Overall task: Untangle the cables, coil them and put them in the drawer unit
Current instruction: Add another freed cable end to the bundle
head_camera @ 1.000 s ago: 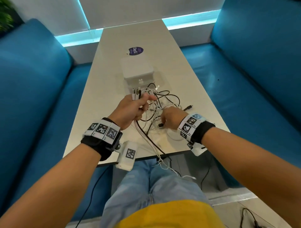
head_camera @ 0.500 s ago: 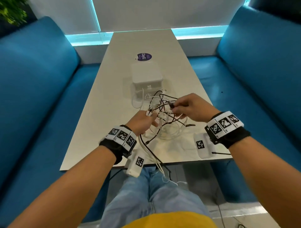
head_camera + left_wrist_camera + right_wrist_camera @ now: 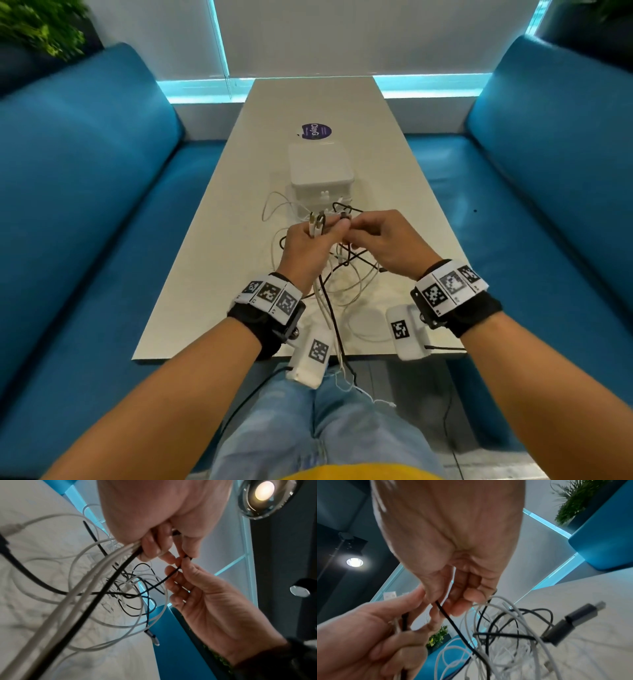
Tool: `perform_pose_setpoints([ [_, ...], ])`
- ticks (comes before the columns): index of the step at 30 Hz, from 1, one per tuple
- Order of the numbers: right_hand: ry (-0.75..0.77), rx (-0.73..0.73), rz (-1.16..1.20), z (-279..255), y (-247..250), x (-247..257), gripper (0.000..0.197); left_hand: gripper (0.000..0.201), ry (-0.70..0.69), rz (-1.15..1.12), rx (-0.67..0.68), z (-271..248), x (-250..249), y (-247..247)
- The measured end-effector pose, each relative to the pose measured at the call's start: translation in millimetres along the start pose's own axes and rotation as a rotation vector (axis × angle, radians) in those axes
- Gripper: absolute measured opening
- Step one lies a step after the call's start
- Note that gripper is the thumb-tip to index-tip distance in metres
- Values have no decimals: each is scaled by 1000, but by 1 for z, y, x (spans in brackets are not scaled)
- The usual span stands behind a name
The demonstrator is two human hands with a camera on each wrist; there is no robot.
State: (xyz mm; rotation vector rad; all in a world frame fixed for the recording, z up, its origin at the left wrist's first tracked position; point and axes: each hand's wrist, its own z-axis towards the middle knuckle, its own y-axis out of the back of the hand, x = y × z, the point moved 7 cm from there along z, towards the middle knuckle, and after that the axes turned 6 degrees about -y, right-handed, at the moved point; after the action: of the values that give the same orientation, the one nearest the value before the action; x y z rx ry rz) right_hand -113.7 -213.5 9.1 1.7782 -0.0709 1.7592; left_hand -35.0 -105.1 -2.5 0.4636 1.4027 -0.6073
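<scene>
From the head camera, a person sits at the end of a long pale table (image 3: 205,222) between two blue benches (image 3: 85,205), both forearms reaching over it. The left hand (image 3: 308,246) is closed in a fist round a bunch of white and black cables (image 3: 346,284), their plug ends sticking up above the knuckles, while the loose lengths fall in a tangle on the table and trail over its near edge toward the lap. The right hand (image 3: 383,240) meets the left at the fingertips and pinches a thin black cable. Just beyond the hands stands the white drawer unit (image 3: 320,171); its drawers look closed, though the hands hide part of the front, and nothing can be seen inside. A round purple sticker (image 3: 317,131) lies on the table behind it. From the left wrist camera, the left hand (image 3: 161,520) grips three white cables and one thick black cable (image 3: 96,588), and the right hand (image 3: 211,601) pinches the thin black cable (image 3: 171,573) between thumb and forefinger. From the right wrist camera, the right hand (image 3: 452,547) holds that thin black cable (image 3: 452,622) at its fingertips, the left hand (image 3: 373,639) curls round its bundle, and a dark USB plug (image 3: 570,623) hangs over the tangle.
</scene>
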Motion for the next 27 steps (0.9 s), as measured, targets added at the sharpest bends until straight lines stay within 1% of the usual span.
perform_pose_setpoints([
  [3,-4,-27,89,-3,-6,-1,16,14,48,-50,-3,3,6,4],
  [5,-16,-8,105,-2,-12,-4,20,9,86,-104,11,4,12,7],
  [6,-39,20,89,0,-14,-9,23,16,105,-154,24,5,15,8],
  [7,-63,59,39,1,-16,-15,25,23,123,-208,41,6,18,10],
  [8,-87,111,-44,2,-20,-22,25,24,136,-267,57,6,19,12],
  [10,-124,224,-259,2,-30,-35,28,19,155,-364,84,3,17,16],
  [11,-140,267,-374,2,-34,-42,33,17,168,-402,97,1,15,17],
  [12,-157,303,-477,2,-38,-48,39,16,175,-441,111,0,13,17],
  [13,-169,313,-548,4,-40,-52,41,18,171,-469,129,-2,10,17],
  [15,-145,237,-565,12,-39,-55,32,22,156,-501,159,-5,3,16],
  [17,-142,148,-582,22,-34,-59,24,24,135,-532,158,-5,-4,20],
  [18,-163,135,-637,26,-31,-62,25,24,125,-553,156,-4,-8,23],
  [19,-200,148,-702,28,-30,-67,31,24,117,-568,155,-3,-11,26],
  [21,-294,234,-786,25,-27,-79,50,23,99,-584,145,-1,-18,34],
  [22,-318,274,-798,23,-27,-81,56,23,90,-584,134,0,-21,38],
  [23,-312,287,-802,22,-27,-80,59,24,88,-577,119,1,-22,42],
  [24,-282,266,-810,23,-27,-76,57,25,92,-573,109,2,-23,45],
  [27,-125,131,-839,27,-33,-51,44,26,107,-600,131,3,-24,40],
])
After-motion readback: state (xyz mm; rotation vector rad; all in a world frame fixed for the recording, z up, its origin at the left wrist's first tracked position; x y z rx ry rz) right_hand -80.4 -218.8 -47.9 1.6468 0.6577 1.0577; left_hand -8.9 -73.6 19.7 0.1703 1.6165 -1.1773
